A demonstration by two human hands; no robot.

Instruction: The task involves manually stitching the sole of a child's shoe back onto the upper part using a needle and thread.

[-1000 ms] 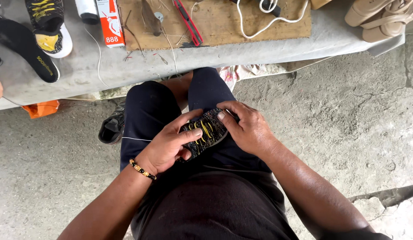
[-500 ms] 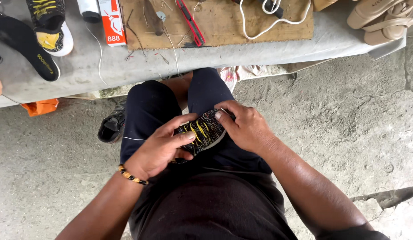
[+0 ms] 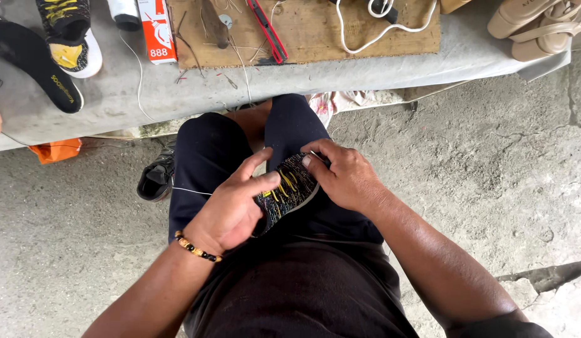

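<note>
Left hand and right hand both clamp a black knit shoe with yellow laces on the lap. Thin white thread runs leftward from the left hand.

Your grey table carries a wooden board, a red-and-white box, a black insole and tan sandals.
</note>
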